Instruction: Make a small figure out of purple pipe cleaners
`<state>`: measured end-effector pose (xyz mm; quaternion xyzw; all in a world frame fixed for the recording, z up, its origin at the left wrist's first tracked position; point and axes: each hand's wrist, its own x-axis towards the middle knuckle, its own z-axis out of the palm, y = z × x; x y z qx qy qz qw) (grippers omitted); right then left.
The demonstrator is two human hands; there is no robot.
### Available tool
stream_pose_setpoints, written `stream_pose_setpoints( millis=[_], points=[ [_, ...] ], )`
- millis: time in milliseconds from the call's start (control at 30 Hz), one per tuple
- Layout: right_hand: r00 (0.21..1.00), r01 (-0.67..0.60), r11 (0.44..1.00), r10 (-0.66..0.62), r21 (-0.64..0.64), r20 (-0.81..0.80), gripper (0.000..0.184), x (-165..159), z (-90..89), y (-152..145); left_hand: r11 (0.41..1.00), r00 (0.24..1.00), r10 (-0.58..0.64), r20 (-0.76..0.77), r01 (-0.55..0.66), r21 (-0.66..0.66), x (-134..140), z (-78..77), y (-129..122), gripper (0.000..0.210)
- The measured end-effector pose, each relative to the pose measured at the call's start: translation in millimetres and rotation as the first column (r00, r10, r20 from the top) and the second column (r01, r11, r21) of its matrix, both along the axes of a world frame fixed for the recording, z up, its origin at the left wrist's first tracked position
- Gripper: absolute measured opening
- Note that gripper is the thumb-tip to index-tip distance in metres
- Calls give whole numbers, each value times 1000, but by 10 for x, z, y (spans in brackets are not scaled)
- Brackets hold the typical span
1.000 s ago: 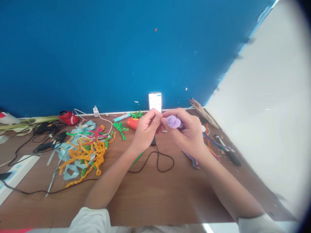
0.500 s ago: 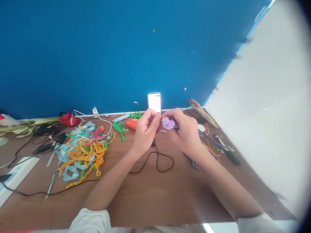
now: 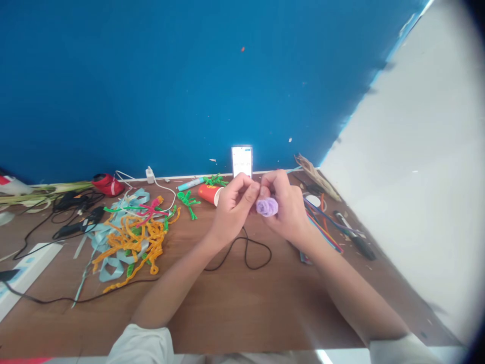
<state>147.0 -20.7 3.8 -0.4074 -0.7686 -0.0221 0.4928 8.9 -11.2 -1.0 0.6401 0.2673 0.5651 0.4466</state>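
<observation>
Purple fuzzy pipe-cleaner coil (image 3: 267, 207) is held in the air over the brown table (image 3: 235, 313), its rounded, wound end facing the camera. The right hand (image 3: 288, 207) grips it, fingers curled around its far side. The left hand (image 3: 232, 210) is closed in a pinch, thumb and forefinger together, just beside the right fingertips; whether a strand runs between them cannot be told. Beyond the hands, a lit phone (image 3: 241, 161) stands upright by the blue wall (image 3: 189, 91). Near the left hand, a red cup (image 3: 207, 193) with a white rim lies on its side, and next to it are a green pipe-cleaner figure (image 3: 187, 201) and a light-blue marker (image 3: 190, 183). Farther left, orange pipe cleaners (image 3: 146, 235) lie tangled over pale blue ribbon (image 3: 109, 268). A thin black cable (image 3: 246, 258) loops below the hands. To the right lie a dried husk (image 3: 317, 177) and a black marker (image 3: 356, 237), with coloured pipe cleaners (image 3: 326, 235) partly hidden behind the right forearm.
</observation>
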Motion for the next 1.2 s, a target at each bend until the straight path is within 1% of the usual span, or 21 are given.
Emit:
stream_pose_setpoints(
  millis=[133, 233, 333, 400, 433, 500, 600, 867, 1033, 1200],
  points=[
    [1000, 15, 1000, -15, 20, -9, 12, 29, 4, 22, 992, 995, -81, 50, 85, -91, 2, -1, 8, 31],
    [998, -14, 1000, 14, -6, -56, 12, 49, 30, 19, 973, 979, -156, 133, 176, -149, 7, 2, 20, 32],
    [978, -159, 985, 148, -69, -146, 10, 45, 50, -7, 945, 959, -207, 195, 247, -215, 5, 11, 44, 34],
    [949, -261, 961, 238, -92, -207, 8, 29, 51, -27, 932, 954, -206, 218, 259, -253, 2, 16, 60, 36],
    [940, -283, 955, 257, -91, -224, 6, 21, 49, -33, 928, 953, -200, 226, 258, -267, 1, 17, 66, 37],
    [944, -270, 959, 247, -83, -221, 1, 7, 42, -36, 929, 956, -179, 233, 242, -279, 0, 19, 70, 37],
    [960, -224, 972, 206, -76, -192, 7, 2, 32, -20, 948, 966, -126, 224, 184, -260, 1, 17, 63, 34],
    [982, -151, 986, 141, -75, -126, 5, 5, 26, -3, 968, 982, -54, 180, 96, -232, 11, -15, 72, 32],
    [996, -66, 996, 62, -55, -66, 5, 6, 30, -4, 991, 991, 57, 125, -41, -130, 6, -24, 74, 31],
    [992, -107, 989, 100, -103, -77, 8, 18, 72, -2, 993, 992, 122, 35, -122, -6, -24, -26, 67, 29]
  ],
)
